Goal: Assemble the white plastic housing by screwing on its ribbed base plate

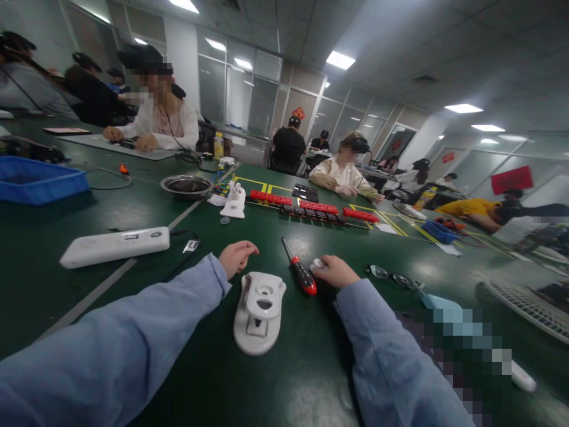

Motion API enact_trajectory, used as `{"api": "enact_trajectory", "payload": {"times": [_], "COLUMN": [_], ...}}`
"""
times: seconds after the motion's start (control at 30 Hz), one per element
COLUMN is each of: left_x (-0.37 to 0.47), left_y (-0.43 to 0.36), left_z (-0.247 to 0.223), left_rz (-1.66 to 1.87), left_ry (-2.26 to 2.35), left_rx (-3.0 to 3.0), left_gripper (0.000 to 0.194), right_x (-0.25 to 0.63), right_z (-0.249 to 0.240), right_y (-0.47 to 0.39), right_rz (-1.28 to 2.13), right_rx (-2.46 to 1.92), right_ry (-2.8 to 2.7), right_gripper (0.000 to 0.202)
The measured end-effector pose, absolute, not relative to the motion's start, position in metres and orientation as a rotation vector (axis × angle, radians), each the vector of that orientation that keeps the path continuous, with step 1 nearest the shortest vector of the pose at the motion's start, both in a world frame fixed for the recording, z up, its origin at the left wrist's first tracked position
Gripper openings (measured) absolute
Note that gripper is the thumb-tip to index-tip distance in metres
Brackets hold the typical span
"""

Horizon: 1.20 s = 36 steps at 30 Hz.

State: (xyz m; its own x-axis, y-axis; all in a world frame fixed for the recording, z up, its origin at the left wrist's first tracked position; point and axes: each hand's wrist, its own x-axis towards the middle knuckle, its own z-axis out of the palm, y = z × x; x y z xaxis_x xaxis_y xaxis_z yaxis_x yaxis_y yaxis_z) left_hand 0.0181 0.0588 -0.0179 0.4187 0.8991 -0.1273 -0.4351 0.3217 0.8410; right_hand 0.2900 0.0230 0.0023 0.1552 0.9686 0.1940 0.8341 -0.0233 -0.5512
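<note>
My left hand (237, 259) hovers above the green table with its fingers stretched forward and nothing in them. Just below it lies a white plastic housing (258, 314) with a round hole and an oval opening. My right hand (336, 271) pinches a small round whitish part (317, 264) between thumb and finger; its exact kind is unclear. Between the hands rests a screwdriver (303, 276) with a red and black handle, its metal tip pointing away from me. Farther off stands a white rabbit-shaped plastic piece (233, 200), with a small grey disc (224, 220) beside it.
A long white device (116, 245) lies to the left, near a metal bowl (186, 185) and a blue tray (40, 181). Red and black strips (317, 207) line the far side. Eyeglasses (391, 276) lie at right. Co-workers sit across the table.
</note>
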Motion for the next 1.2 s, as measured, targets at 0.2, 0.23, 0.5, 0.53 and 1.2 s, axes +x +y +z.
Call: {"api": "enact_trajectory", "payload": {"times": [0.2, 0.23, 0.5, 0.53, 1.2], "left_x": [0.003, 0.0, 0.004, 0.006, 0.006], "left_y": [0.044, 0.04, 0.011, 0.011, 0.014], "left_z": [-0.014, -0.014, -0.018, -0.019, -0.024], "left_rz": [0.929, 0.897, 0.917, 0.92, 0.862], "left_ry": [0.74, 0.723, 0.844, 0.85, 0.804], "left_rx": [1.686, 1.76, 1.754, 1.8, 2.115], "left_gripper": [0.027, 0.04, 0.039, 0.035, 0.04], "right_x": [0.28, 0.269, 0.161, 0.155, 0.165], "right_z": [-0.009, -0.006, 0.0, -0.002, 0.002], "right_y": [0.03, 0.028, -0.009, -0.011, -0.021], "right_rz": [0.459, 0.504, 0.995, 1.035, 0.881], "right_rx": [-1.682, -1.612, -1.058, -1.013, -0.982], "right_ry": [-1.4, -1.357, -1.177, -1.132, -1.455], "right_gripper": [0.024, 0.028, 0.026, 0.024, 0.02]}}
